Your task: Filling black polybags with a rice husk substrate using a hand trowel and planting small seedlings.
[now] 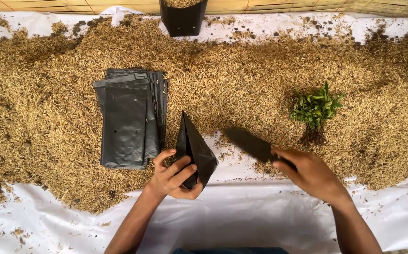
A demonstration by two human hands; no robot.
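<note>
White plastic sheet (241,221) covers the work surface; a broad spread of rice husk (39,117) lies across it from edge to edge, thickest at far left and far right.

Left of centre: a stack of flat black nursery bags (128,120) on the husk, fanned slightly at the right edge, small punched holes visible on the top one.

Just right of the stack: the left hand (173,176), fingers closed around the lower part of a single black bag (194,148). This bag stands up off the sheet, its folded top pointing away from the person, its base pinched between thumb and fingers — just beside the stack; whether the two touch is not clear.

Top centre, at the far edge: a filled black bag (183,16) standing upright, husk showing at its mouth.

Right of centre: the right hand (309,174), fingers curled around the handle of a dark scoop-like tool (251,143) — blurred, so its shape is uncertain. The blade end reaches toward the held bag but stays apart from it, low over the husk edge.

Further right: a small green seedling clump (316,107) sitting in the husk, well apart from both hands.
</note>
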